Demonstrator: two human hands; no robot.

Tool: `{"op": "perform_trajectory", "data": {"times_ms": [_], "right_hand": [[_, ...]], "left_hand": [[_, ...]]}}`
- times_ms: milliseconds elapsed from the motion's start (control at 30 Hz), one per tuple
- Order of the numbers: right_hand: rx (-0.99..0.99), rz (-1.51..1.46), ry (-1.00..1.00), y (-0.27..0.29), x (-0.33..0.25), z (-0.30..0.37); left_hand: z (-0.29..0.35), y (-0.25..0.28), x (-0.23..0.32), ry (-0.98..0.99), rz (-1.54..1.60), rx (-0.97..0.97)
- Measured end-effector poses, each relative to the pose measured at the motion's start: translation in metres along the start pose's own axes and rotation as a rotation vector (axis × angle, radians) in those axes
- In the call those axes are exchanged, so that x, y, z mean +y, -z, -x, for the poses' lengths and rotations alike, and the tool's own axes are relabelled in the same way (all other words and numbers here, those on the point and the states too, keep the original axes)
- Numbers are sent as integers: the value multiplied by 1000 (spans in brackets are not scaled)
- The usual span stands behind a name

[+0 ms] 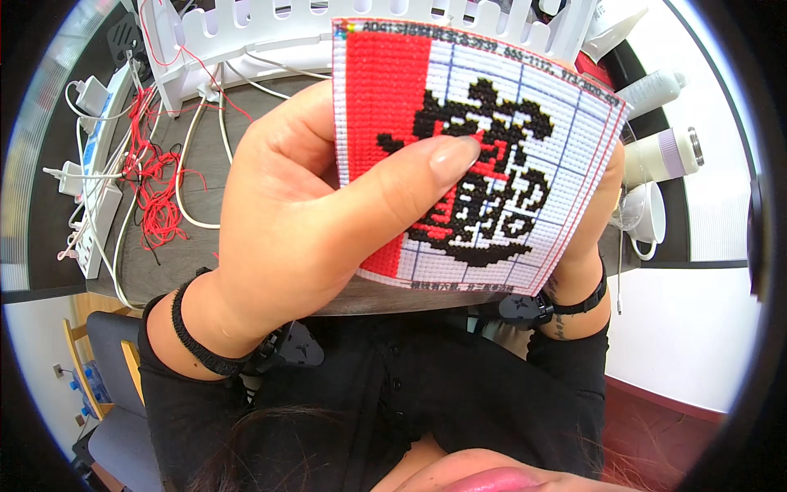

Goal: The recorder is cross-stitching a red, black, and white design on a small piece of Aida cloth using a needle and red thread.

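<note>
One piece of cross-stitch canvas (pixel 508 176) is pinched in my left hand (pixel 291 193), thumb pressed flat on its stitched front and the fingers out of sight behind it. I have it raised above the middle of the desk (pixel 197 266), where it blocks my view of much of the top. A solid red band runs down its left side, with a black-and-red design beside it on a blue-lined white ground. My right hand (pixel 608 176) is mostly hidden behind the canvas's right edge, so I cannot tell whether its fingers grip anything.

Along the desk's left edge lies a white power strip (pixel 102 205) with chargers (pixel 93 97) plugged in. Between it and my left hand, a loose tangle of red thread (pixel 160 209) sprawls among white cables (pixel 182 176). A white slotted rack (pixel 225 23) stands along the far edge, partly covered by the canvas. Toward the right edge, near my right hand, are a white mug (pixel 650 217), a cream bottle (pixel 656 160) with a lilac band and a pale bottle (pixel 649 92) beyond it.
</note>
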State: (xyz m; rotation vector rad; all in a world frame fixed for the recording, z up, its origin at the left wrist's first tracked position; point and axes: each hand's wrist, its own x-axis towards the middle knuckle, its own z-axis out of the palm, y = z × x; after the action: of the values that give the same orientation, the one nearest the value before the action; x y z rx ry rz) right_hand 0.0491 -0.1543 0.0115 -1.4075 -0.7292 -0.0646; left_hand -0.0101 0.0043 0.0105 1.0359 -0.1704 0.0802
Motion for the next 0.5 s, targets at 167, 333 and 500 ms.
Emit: {"op": "perform_trajectory", "data": {"times_ms": [167,333,500], "right_hand": [[18,-6,4,0,1,-2],[17,-6,34,-1,0,-2],[100,-9,-78,-5,-2,0]], "left_hand": [[1,-1,0,1,23,6],[1,-2,1,18,15,-1],[0,-1,2,16,-3,-5]]}}
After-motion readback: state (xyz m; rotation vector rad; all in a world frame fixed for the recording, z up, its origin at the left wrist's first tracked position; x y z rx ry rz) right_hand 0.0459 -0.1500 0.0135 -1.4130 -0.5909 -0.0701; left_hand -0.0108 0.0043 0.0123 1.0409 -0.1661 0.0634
